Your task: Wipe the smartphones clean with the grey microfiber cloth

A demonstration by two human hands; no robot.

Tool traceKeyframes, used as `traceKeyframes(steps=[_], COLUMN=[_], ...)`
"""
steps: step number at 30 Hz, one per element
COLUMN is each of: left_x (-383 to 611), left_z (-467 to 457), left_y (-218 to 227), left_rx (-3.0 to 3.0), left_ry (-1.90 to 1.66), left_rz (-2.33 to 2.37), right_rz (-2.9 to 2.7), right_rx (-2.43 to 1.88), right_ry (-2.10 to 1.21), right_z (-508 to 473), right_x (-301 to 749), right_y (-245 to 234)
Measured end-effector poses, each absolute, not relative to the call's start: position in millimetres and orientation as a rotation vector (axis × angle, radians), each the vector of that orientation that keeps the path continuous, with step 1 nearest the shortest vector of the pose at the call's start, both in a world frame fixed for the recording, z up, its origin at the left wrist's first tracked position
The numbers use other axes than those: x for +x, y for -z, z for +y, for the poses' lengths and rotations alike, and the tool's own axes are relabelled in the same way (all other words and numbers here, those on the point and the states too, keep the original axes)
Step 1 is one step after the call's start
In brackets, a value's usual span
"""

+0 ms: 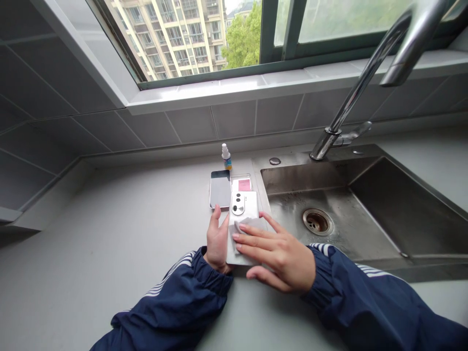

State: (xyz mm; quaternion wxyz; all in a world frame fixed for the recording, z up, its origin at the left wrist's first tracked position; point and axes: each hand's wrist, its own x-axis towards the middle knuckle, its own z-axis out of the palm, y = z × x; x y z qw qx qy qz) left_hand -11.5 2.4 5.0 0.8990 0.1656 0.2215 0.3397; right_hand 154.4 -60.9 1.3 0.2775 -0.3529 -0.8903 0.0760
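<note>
White smartphone back [243, 204]: smooth, satin-sheen finish, material hard to tell
Pale grey cloth [250, 225]: soft, matt fabric
Dark-screened smartphone [220, 189]: glossy, reflective glass
Stainless steel sink [310, 195]: brushed metal, dull sheen
Chrome mixer tap [360, 92]: polished, mirror-bright metal
Grey worktop [120, 234]: smooth, matt
Navy sleeves [175, 297]: smooth synthetic fabric, faint sheen
</note>
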Motion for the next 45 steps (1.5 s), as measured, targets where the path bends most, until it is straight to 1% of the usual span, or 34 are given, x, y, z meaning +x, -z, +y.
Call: traceKeyframes(steps=[4,9,12,14,18,20,24,29,34,39,45], left_x=[-9,-10,-11,-11,-8,-7,-10,-14,-10,-10,-13], left_z=[2,3,2,1,0,-1,-1,-2,1,3,4], left_y=[-4,-1,-1,-2,-4,-3,1,3,0,0,-1], left_rx=[0.269,0.262,0.271,0.279,0.283,0.294,0.404,0.492,0.375,0.292,0.333], left_ry=[-0.723,-0.667,-0.633,-0.64,-0.628,-0.603,-0.593,-0.464,-0.583,-0.531,-0.6], left_rz=[0.461,0.422,0.413,0.426,0.418,0.398,0.385,0.354,0.368,0.405,0.425], right_rz=[-2.346,-2.373,-2.363,-2.378,-2.472,-2.476,-2.41,-2.293,-2.401,-2.403,-2.453], right_rx=[-1.081,-1.331,-1.387,-1.342,-1.076,-1.031,-1.188,-1.378,-1.225,-1.129,-0.936], right_ry=[-0.127,-0.077,-0.049,-0.042,-0.07,-0.065,0.014,0.081,-0.027,-0.124,-0.217], right_z=[-53,-48,-47,-49,-55,-56,-52,-50,-58,-60,-67], right_x=[165,170,170,168,159,157,163,167,156,153,148], right_y=[-2,-3,-2,-1,0,-1,-4,-5,-1,-1,-2])
